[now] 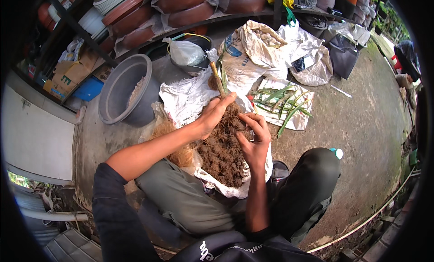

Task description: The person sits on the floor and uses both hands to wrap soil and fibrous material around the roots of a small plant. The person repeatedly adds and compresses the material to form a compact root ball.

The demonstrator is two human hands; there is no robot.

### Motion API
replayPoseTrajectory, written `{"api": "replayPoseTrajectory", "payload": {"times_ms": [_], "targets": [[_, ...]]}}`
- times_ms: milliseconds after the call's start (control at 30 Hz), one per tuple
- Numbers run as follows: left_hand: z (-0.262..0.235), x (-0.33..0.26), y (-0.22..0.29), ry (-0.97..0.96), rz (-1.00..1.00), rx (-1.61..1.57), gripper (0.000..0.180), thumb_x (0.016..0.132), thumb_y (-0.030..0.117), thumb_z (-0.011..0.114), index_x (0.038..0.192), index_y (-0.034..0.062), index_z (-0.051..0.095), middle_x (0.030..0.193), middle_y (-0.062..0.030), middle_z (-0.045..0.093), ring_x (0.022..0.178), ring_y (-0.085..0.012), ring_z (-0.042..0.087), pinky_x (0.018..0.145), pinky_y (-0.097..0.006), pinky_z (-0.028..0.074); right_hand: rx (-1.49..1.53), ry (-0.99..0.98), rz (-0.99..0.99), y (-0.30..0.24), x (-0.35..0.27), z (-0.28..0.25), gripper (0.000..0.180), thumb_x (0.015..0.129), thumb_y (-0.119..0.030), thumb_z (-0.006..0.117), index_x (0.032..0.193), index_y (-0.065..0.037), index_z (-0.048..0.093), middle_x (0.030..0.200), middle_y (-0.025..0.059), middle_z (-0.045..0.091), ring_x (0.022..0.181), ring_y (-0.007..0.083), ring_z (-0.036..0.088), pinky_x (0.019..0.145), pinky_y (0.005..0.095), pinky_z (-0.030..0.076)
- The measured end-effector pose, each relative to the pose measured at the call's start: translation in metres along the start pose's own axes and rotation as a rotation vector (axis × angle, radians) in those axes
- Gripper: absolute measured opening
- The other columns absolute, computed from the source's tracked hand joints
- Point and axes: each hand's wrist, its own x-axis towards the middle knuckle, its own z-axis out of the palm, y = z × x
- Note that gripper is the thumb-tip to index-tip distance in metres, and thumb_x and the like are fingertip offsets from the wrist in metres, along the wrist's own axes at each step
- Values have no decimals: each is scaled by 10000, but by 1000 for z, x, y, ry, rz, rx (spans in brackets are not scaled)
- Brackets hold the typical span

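A plant with a thick brown-yellow stem [218, 81] and a few green leaves tilts away from me above a heap of dark soil. My left hand [210, 119] is closed round the base of the stem and the top of its root ball [230, 115]. On the right side of that root ball, my right hand [256, 136] has curled fingers and thumb gripping the soil-covered roots. Beneath both hands the loose, clumpy brown soil [221, 160] lies on a spread white sack [174, 99]. Pale brown fibre [181, 155] sits to the left of the soil, partly behind my left forearm.
A big grey tub [106, 97] stands at the left, with pale material inside. Behind the soil are a dark bucket holding a plastic bag [187, 53] and an open sack [246, 58]. Cut green leaves [282, 101] lie on another sack. Stacked brown pots [190, 13] fill the shelf.
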Motion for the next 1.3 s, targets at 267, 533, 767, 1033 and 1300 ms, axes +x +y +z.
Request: {"api": "replayPoseTrajectory", "payload": {"times_ms": [267,533,767,1033,1300], "targets": [[5,-15,12,-81,30,101,967,728,475,834,1370,-49,335,1302,-179,507,1229,-242,501,1067,-392,395,33,0,38,-7,5,3,431,799,-47,717,1227,-72,669,1254,134,543,1156,284,536,988,378,426],[9,-16,14,-136,36,50,861,757,388,838,1355,-35,384,1265,-136,543,1187,-198,526,1038,-348,421,500,-52,121,19,10,2,716,899,-274,674,1492,-37,350,1500,145,363,1400,270,343,1141,396,284],[16,-30,28,-376,56,160,789,806,304,792,1379,-31,364,1243,-105,544,1145,-169,534,1002,-320,429,637,-67,165,16,-1,10,1061,687,-578,792,1449,19,358,1394,147,469,1289,246,476,1087,387,366],[14,-30,27,-477,74,190,712,844,277,754,1372,-26,383,1215,-90,554,1126,-152,529,988,-309,426,461,125,24,16,-11,23,872,720,-443,790,1373,21,446,1333,154,504,1236,249,515,1035,380,419],[8,-27,24,-500,92,139,701,885,271,707,1417,-6,343,1296,-99,503,1191,-171,502,1011,-321,408,485,140,21,11,-10,24,785,726,-368,771,1342,25,485,1355,177,496,1256,270,494,1059,393,388]]}}
